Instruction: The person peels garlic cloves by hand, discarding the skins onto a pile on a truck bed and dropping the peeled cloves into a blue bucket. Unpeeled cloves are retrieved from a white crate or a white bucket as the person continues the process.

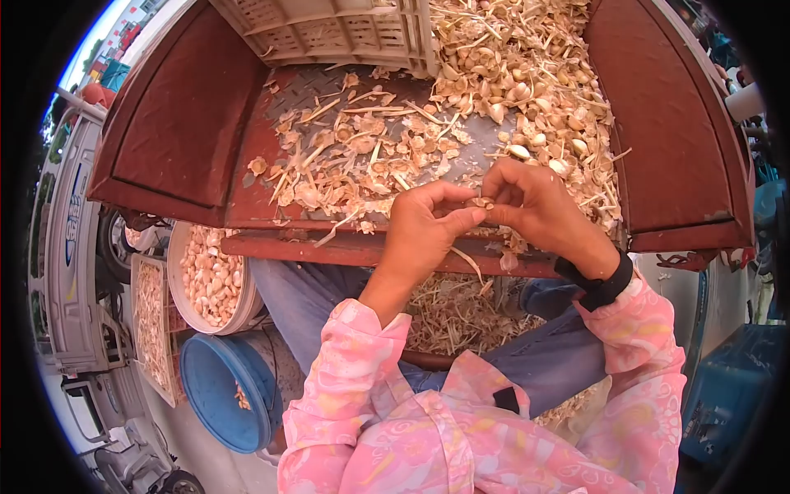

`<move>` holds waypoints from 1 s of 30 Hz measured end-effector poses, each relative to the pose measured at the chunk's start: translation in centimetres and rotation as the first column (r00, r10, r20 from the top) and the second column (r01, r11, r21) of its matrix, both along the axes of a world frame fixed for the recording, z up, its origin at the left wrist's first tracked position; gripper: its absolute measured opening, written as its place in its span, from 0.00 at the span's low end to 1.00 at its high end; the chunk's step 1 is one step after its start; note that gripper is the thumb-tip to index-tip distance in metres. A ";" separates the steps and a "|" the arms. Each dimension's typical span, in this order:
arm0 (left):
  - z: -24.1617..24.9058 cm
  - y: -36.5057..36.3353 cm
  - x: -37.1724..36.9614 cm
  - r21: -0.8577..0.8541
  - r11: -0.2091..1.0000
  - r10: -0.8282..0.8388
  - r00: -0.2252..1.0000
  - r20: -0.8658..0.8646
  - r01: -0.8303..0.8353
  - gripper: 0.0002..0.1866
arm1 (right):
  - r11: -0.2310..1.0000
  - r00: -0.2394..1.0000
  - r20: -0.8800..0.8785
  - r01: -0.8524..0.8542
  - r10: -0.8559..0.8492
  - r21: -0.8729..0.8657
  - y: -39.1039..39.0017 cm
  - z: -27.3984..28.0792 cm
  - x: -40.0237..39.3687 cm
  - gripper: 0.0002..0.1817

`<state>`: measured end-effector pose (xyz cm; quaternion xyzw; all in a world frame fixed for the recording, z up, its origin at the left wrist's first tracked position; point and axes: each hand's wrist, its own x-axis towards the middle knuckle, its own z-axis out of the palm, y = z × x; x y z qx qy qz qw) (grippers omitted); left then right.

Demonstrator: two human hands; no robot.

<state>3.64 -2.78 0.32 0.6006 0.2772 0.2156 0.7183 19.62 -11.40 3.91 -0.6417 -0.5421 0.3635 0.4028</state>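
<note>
My left hand (pixel 421 232) and my right hand (pixel 536 204) meet over the front edge of a red-brown cart bed, fingertips nearly touching. Between them is a small brownish garlic clove (pixel 482 202), partly covered by the fingers, which both hands pinch by thumb and forefinger. Just beyond the right hand lies a heap of garlic cloves and papery skins (pixel 535 107), with a pale peeled clove (pixel 518 151) on its near side. Dry stalks and loose skins (pixel 362 152) are scattered beyond the left hand.
A white plastic crate (pixel 329 33) stands at the back of the bed. To the left are a white bucket of cloves (pixel 251 284), a blue bucket (pixel 193 387) with a few cloves, and a crate of garlic (pixel 152 329). Stalks and skins (pixel 461 313) lie below, between the legs.
</note>
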 end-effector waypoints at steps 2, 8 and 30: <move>0.2 0.3 -0.5 -0.105 0.994 -0.008 0.999 0.042 0.012 0.11 | 1.000 0.996 -0.090 -0.017 0.016 -0.007 0.0 -0.3 0.2 0.08; -0.6 0.2 -1.4 -0.374 0.927 0.078 0.986 0.150 -0.017 0.11 | 0.988 0.896 -0.445 0.060 0.009 0.142 0.4 -1.8 0.3 0.07; -0.2 -2.5 -0.2 -0.599 0.798 0.198 0.907 0.371 0.071 0.10 | 0.990 0.904 -0.427 0.091 -0.035 0.111 -0.6 -0.7 -1.0 0.06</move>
